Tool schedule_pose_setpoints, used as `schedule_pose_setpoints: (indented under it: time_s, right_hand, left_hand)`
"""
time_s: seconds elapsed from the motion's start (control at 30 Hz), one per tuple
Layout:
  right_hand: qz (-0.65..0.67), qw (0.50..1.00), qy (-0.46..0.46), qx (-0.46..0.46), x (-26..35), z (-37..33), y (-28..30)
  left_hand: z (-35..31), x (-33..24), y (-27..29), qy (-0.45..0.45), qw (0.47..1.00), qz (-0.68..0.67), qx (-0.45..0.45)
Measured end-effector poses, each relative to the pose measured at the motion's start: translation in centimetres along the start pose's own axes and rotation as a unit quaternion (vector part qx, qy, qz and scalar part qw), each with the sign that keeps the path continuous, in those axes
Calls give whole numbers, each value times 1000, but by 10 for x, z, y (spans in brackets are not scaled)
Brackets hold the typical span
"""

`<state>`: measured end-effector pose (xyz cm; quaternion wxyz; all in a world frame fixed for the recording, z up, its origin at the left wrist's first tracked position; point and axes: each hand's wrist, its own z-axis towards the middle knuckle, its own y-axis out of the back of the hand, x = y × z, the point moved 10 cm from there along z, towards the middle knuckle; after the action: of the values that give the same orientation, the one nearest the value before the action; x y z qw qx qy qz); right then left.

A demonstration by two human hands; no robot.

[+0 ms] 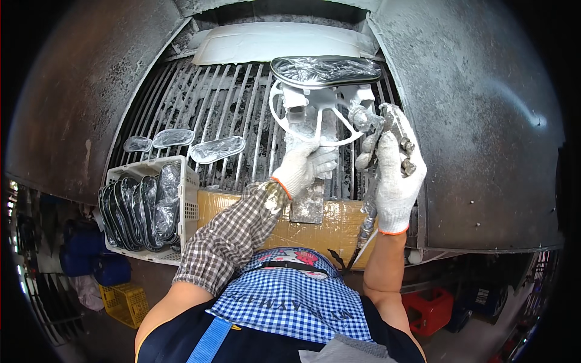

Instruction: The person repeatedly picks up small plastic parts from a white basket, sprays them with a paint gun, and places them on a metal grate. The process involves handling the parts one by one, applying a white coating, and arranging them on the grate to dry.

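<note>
My gloved right hand [399,172] is wrapped around a spray gun [368,124] coated in grey-white residue, its nozzle end to the left. A hose [367,224] hangs below the gun. My gloved left hand [305,169] lies at the near rim of a white spoked wheel [319,124], touching it, fingers stretched to the right; the fingertips' exact contact is hard to make out. On supports at the wheel's far side rests a dark-edged shoe sole [327,71] covered in clear crinkled plastic, beyond the spray gun.
Three smaller plastic-covered pieces [218,149] lie on the slatted grate [239,121] at left. A white crate [189,206] holds several wrapped soles. Metal walls [478,133] flank the grate; a white board [278,43] stands behind. Brown taped cardboard [242,212] lines the near edge.
</note>
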<state>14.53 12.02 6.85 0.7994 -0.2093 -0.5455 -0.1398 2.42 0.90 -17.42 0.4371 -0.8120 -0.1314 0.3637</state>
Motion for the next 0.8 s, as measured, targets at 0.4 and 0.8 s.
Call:
schedule_pose_setpoints:
  time_s: [0.4,0.8]
  right_hand:
    - [-111,991,30,-73,15,-3,21]
    - [55,997,-15,-49,5,6,25]
  left_hand:
    - [6,0,-1,5,998,-19,52]
    - [-4,-4,-12,23,999,-20,41]
